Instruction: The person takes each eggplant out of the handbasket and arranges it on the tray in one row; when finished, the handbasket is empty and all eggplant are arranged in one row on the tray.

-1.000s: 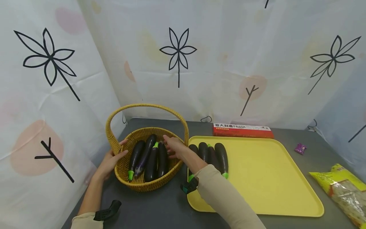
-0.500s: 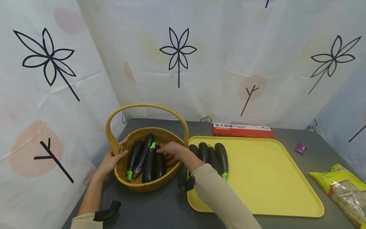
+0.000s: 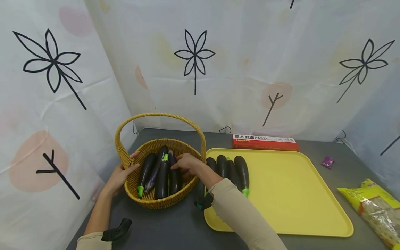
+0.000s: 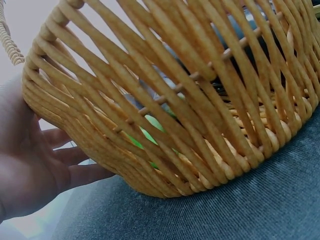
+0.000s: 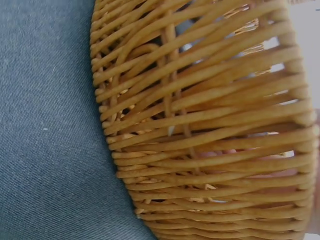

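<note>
In the head view a woven basket (image 3: pixel 153 205) with a tall arched handle stands on the left of the table. Several dark eggplants lie side by side in it. My left hand (image 3: pixel 118 178) holds the basket's left rim beside the handle's foot; in the left wrist view the hand (image 4: pixel 35 165) has its fingers along the outside of the weave. My right hand (image 3: pixel 189 165) reaches over the right rim and grips the rightmost eggplant (image 3: pixel 175 182), thumb on top, other fingers partly hidden. The right wrist view shows mostly the basket's outer wall (image 5: pixel 215 110).
A yellow tray (image 3: pixel 287 194) is right of the basket, with several eggplants (image 3: pixel 241 170) along its left side, partly behind the right arm. A red pasta box (image 3: pixel 265 143) lies behind it. A small purple packet (image 3: pixel 328 162) and a yellow bag (image 3: pixel 375 208) lie farther right.
My right hand has moved slightly left and down onto the rightmost eggplant. The eggplants in the basket have shifted a little to the left. My left hand stays on the rim.
</note>
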`<state>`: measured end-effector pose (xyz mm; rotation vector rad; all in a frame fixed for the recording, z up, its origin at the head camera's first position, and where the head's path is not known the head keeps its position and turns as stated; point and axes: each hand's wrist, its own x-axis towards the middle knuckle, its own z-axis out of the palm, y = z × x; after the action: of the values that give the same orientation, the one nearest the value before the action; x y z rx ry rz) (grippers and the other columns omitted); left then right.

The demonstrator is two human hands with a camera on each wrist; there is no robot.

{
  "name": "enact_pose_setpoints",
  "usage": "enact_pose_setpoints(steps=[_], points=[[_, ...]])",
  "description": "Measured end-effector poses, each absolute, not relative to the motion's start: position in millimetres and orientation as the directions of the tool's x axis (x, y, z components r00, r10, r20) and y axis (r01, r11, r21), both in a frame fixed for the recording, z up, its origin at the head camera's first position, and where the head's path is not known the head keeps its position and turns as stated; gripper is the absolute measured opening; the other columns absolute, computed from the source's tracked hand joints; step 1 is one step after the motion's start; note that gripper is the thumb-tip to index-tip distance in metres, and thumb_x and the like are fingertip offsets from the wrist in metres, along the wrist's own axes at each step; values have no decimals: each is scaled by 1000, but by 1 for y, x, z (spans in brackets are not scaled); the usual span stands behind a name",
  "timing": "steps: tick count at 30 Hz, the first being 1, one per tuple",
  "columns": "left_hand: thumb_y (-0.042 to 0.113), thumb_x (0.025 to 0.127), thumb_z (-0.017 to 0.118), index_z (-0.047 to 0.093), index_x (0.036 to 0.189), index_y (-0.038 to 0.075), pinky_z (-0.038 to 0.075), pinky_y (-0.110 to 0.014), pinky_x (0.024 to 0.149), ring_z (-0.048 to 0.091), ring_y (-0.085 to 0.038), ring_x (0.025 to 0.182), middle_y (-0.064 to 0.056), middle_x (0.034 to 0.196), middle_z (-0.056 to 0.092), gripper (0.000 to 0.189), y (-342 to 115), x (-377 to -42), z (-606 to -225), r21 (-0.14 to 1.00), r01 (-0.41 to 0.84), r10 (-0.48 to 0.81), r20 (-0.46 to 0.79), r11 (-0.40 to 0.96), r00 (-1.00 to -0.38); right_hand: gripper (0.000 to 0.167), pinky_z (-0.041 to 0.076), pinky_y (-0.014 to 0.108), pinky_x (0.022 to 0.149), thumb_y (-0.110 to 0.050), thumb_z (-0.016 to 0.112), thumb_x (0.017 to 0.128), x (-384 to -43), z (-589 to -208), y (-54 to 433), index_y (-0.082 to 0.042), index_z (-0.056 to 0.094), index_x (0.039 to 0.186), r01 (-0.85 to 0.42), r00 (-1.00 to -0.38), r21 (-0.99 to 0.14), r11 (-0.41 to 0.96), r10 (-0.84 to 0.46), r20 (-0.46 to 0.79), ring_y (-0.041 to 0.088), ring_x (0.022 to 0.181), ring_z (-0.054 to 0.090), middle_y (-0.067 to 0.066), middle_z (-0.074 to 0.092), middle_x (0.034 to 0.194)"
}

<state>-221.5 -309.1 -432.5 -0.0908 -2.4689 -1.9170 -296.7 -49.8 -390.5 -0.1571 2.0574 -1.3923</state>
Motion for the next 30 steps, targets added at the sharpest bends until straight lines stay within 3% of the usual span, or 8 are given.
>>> enact_pose_setpoints(steps=[2, 11, 14, 20, 30], points=[[29, 100, 52, 24, 152, 9, 50, -27, 78, 52, -13, 107, -26, 147, 28, 63, -309, -221, -432, 968, 52, 36, 45, 247, -998, 59, 51, 47, 80, -6, 69, 88, -296, -388, -48, -1, 42, 141, 231, -788, -879, 417, -449, -420, 34, 105, 59, 17, 56, 120], [29, 101, 51, 22, 153, 10, 48, -25, 79, 38, -40, 123, -25, 150, 25, 63, -308, -221, -430, 968, 47, 41, 38, 247, -998, 60, 50, 46, 83, -4, 65, 90, -297, -373, -41, -5, 39, 144, 182, -829, -930, 320, -459, -320, 32, 104, 58, 18, 45, 135], [29, 101, 51, 22, 153, 9, 48, -24, 79, 37, -41, 124, -25, 150, 24, 63, -308, -221, -430, 967, 51, 45, 41, 250, -998, 59, 50, 46, 82, -5, 66, 90, -296, -367, -39, -6, 39, 144, 174, -828, -932, 318, -466, -313, 31, 104, 58, 16, 43, 137], [29, 101, 51, 22, 153, 9, 48, -24, 79, 38, -41, 124, -26, 149, 25, 63, -308, -220, -430, 965, 53, 44, 43, 257, -998, 60, 46, 49, 90, -8, 64, 93, -291, -350, -36, -8, 36, 146, 193, -775, -945, 265, -549, -312, 33, 125, 44, 12, 39, 143], [28, 101, 50, 22, 152, 7, 49, -26, 78, 44, -35, 119, -26, 148, 26, 62, -309, -220, -431, 962, 67, 50, 56, 265, -997, 63, 46, 48, 89, -12, 62, 95, -279, -328, -26, -11, 30, 149, 192, -695, -953, 234, -653, -300, 34, 126, 42, 10, 38, 145]])
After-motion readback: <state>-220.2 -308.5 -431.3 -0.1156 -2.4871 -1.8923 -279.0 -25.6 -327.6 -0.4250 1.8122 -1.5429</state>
